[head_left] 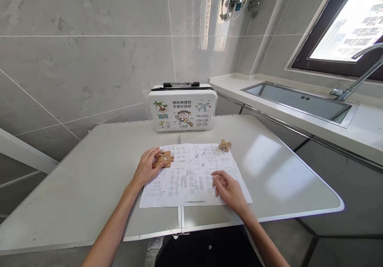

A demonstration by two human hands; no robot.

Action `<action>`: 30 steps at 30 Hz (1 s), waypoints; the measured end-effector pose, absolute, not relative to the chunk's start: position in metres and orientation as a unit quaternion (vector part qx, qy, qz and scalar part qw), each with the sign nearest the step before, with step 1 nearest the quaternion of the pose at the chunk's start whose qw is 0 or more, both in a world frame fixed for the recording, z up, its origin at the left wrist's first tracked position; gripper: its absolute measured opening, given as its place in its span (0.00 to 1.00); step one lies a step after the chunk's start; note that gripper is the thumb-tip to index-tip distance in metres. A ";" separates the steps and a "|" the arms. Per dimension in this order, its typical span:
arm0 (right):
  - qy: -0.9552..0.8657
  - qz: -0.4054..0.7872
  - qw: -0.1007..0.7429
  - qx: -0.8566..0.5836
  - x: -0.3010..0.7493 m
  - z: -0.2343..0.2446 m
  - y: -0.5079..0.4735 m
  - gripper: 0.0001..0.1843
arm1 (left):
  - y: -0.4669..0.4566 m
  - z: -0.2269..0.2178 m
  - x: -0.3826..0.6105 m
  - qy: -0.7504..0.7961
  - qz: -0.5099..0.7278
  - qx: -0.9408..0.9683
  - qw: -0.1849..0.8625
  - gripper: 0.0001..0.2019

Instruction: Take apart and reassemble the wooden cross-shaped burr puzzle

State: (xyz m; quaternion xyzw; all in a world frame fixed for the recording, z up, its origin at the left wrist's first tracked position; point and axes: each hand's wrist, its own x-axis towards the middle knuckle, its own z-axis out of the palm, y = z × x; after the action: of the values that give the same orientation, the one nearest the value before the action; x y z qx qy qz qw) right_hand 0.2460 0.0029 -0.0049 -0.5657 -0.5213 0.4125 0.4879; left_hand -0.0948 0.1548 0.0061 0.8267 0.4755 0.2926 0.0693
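Against the upper left part of a printed sheet (191, 197), my left hand (146, 168) grips a group of flat, notched wooden puzzle pieces (168, 158), thumb on the near side and fingers on the far side. The pieces lie side by side on the paper. My right hand (229, 189) rests over the lower right of the sheet, its fingers loosely bent and apart, with nothing seen in them. On the sheet's far right corner sits an interlocked wooden burr puzzle (224, 145). Rows of small diagrams cover the sheet.
A white cartoon-printed case (183, 111) in clear wrap stands upright behind the paper. Beneath is a pale folding table (89, 187) with a central seam. To the right are a counter with a sink (299, 99), a faucet (356, 81) and a window (344, 28).
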 end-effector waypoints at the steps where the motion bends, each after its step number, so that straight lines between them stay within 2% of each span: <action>1: -0.515 0.391 0.497 -0.579 0.255 -0.004 0.014 0.22 | 0.153 0.010 -0.086 0.463 0.291 0.834 0.073 0.24; 6: -0.424 0.391 0.552 -0.601 0.292 -0.003 0.072 0.26 | 0.141 0.019 -0.023 0.373 0.287 0.875 0.115 0.19; 10: -0.367 0.443 0.581 -0.576 0.303 -0.013 0.105 0.38 | 0.138 0.014 0.019 0.333 0.292 0.881 0.168 0.17; 12: -0.364 0.455 0.579 -0.569 0.305 -0.018 0.114 0.39 | 0.138 0.009 0.032 0.329 0.301 0.874 0.193 0.16; 19: -0.393 0.433 0.586 -0.562 0.289 -0.016 0.120 0.25 | 0.142 -0.003 0.043 0.352 0.333 0.821 0.302 0.13; 22: -0.415 0.470 0.598 -0.499 0.271 -0.010 0.120 0.25 | 0.146 -0.004 0.041 0.382 0.379 0.761 0.363 0.15; 26: -0.423 0.567 0.591 -0.388 0.244 -0.004 0.121 0.24 | 0.151 -0.007 0.040 0.370 0.434 0.653 0.498 0.22; 30: -0.464 0.610 0.553 -0.328 0.220 -0.004 0.123 0.24 | 0.153 -0.008 0.038 0.358 0.434 0.584 0.586 0.28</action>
State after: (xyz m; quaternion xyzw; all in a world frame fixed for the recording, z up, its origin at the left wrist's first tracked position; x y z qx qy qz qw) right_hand 0.2200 0.1233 -0.0036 -0.3277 -0.4636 0.6099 0.5529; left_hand 0.0375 0.1531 -0.0081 0.5837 0.3579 0.4335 0.5859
